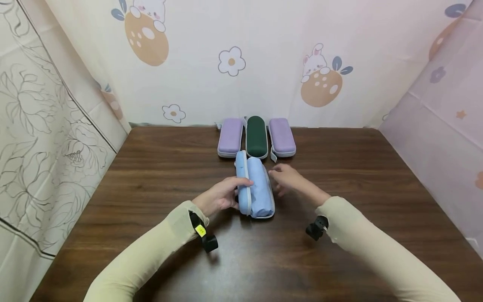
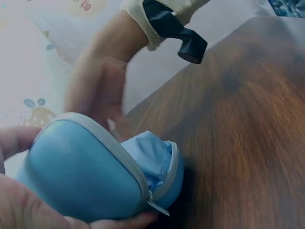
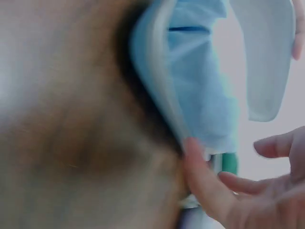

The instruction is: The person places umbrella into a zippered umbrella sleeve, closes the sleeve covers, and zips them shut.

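A light-blue zip case (image 1: 243, 197) lies unzipped near the table's middle, its lid raised on the left. Inside it sits a rolled bundle of light-blue fabric (image 1: 260, 188); what the fabric wraps is hidden. My left hand (image 1: 225, 193) grips the lid from the left, thumb over its edge and fingers round the outer side, as the left wrist view also shows with the case (image 2: 86, 167). My right hand (image 1: 288, 178) is just right of the case, fingers loosely bent and apart. In the right wrist view one finger (image 3: 202, 174) is right at the case's rim.
Behind the blue case, a purple case (image 1: 230, 136), a dark green case (image 1: 257, 138) and another purple case (image 1: 283, 136) stand in a row at the table's back edge. A patterned curtain (image 1: 264, 84) hangs behind the brown wooden table (image 1: 158, 167).
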`<action>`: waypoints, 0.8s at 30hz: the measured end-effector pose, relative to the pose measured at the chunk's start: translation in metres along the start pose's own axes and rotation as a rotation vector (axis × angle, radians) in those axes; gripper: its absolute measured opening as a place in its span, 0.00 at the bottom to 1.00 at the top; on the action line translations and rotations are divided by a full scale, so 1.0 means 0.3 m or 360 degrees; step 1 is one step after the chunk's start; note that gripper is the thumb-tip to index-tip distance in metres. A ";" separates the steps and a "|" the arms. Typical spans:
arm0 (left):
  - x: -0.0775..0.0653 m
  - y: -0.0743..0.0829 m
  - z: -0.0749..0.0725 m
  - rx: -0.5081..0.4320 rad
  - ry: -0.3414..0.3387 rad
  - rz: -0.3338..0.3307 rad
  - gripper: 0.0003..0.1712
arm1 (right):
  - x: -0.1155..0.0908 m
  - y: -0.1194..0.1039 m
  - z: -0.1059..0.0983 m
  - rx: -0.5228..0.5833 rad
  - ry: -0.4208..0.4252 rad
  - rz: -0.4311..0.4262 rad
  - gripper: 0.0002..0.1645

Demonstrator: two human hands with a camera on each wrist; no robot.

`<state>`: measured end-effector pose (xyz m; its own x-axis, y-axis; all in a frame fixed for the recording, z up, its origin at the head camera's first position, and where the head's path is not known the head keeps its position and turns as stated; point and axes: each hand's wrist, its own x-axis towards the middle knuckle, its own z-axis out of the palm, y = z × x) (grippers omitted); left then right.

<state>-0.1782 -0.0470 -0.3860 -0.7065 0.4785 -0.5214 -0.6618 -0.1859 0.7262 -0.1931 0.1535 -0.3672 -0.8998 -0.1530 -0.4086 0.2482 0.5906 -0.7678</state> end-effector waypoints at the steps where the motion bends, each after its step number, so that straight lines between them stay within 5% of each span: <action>1: -0.001 0.004 0.006 0.0030 0.0023 -0.0003 0.26 | 0.002 0.015 0.002 0.0115 -0.0075 0.0045 0.30; 6: 0.005 0.018 0.049 0.0245 0.0230 -0.0014 0.37 | -0.012 0.051 0.015 0.0437 -0.0338 0.0117 0.37; 10: 0.019 0.019 0.080 0.0445 0.0410 -0.0001 0.56 | -0.027 0.041 0.018 0.0429 -0.0384 0.0047 0.44; 15: 0.033 0.012 0.109 0.0637 0.0486 0.0007 0.69 | -0.028 0.028 0.023 0.0377 -0.0402 0.0034 0.51; 24: 0.043 0.004 0.141 0.0811 0.0621 0.0046 0.63 | -0.018 0.028 0.031 0.0317 -0.0389 0.0042 0.39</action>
<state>-0.1774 -0.0049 -0.3730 -0.8252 0.1143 -0.5532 -0.5068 0.2829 0.8143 -0.1828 0.1519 -0.3759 -0.7852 -0.3397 -0.5178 0.3578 0.4336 -0.8270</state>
